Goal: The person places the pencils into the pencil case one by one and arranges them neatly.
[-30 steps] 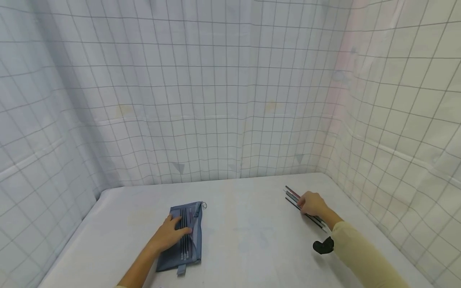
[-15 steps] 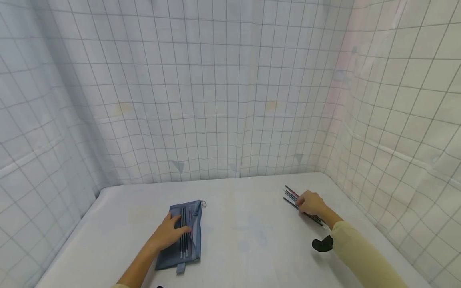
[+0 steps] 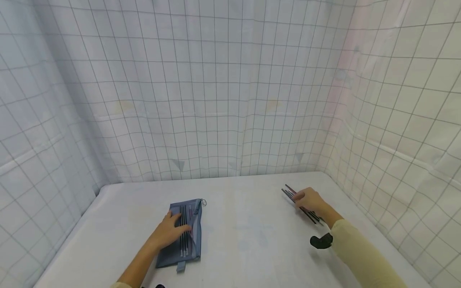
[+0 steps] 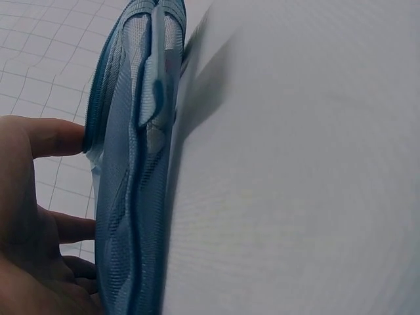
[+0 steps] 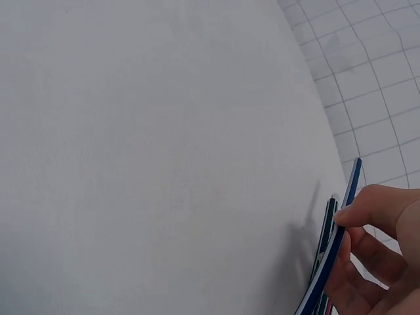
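Observation:
A blue zip pencil case (image 3: 169,258) with a metal ring lies on the white table, left of centre. Several dark pencils (image 3: 184,244) show lengthwise at it; whether they lie inside or on top I cannot tell. My left hand (image 3: 167,234) rests on the case with fingers spread; in the left wrist view thumb and fingers touch its side (image 4: 115,216). To the right, my right hand (image 3: 309,201) pinches a dark blue pencil (image 5: 328,266) between thumb and fingers. Beside and behind it lie more pencils (image 5: 325,226), partly hidden by that hand.
White table cloth (image 3: 245,248) lies between the two hands. Grid-patterned white curtains (image 3: 230,100) stand at the back and both sides. A black device (image 3: 321,241) sits at the right wrist, by the yellow sleeve (image 3: 360,256).
My right hand has lifted slightly, and the pencil it pinches has shifted a little left and away, closer to the others. The left hand stays on the case.

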A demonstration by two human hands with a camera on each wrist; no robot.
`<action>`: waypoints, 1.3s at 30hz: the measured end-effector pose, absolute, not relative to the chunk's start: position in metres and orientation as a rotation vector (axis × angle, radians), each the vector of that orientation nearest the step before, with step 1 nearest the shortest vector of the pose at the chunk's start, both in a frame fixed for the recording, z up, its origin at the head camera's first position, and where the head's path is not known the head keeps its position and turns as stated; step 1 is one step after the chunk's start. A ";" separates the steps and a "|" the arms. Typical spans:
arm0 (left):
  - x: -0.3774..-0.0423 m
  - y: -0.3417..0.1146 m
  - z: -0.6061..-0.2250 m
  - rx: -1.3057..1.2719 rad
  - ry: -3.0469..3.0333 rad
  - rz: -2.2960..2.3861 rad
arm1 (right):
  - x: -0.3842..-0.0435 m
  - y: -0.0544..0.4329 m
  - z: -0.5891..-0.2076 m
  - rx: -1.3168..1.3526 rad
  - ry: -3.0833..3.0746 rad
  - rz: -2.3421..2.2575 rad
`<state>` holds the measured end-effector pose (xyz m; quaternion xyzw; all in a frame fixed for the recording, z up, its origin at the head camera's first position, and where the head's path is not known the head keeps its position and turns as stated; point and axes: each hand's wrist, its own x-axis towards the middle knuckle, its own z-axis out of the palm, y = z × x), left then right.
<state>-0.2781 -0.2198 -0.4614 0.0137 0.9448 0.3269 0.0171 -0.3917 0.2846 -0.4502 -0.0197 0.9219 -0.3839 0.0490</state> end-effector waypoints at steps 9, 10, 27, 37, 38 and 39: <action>-0.278 -0.219 -0.460 0.048 2.934 1.025 | -0.391 0.278 -0.449 0.221 2.366 -1.775; -0.278 -0.219 -0.460 0.050 2.935 1.028 | -0.390 0.276 -0.448 0.254 2.315 -1.830; -0.279 -0.220 -0.461 0.048 2.930 1.006 | -0.386 0.235 -0.446 0.297 2.126 -1.988; -0.280 -0.221 -0.461 0.061 2.934 1.008 | -0.385 0.197 -0.449 0.231 2.147 -1.946; -0.280 -0.221 -0.461 0.062 2.934 1.008 | -0.385 0.193 -0.449 0.221 2.153 -1.939; -0.281 -0.221 -0.461 0.062 2.932 1.011 | -0.384 0.189 -0.449 0.212 2.164 -1.927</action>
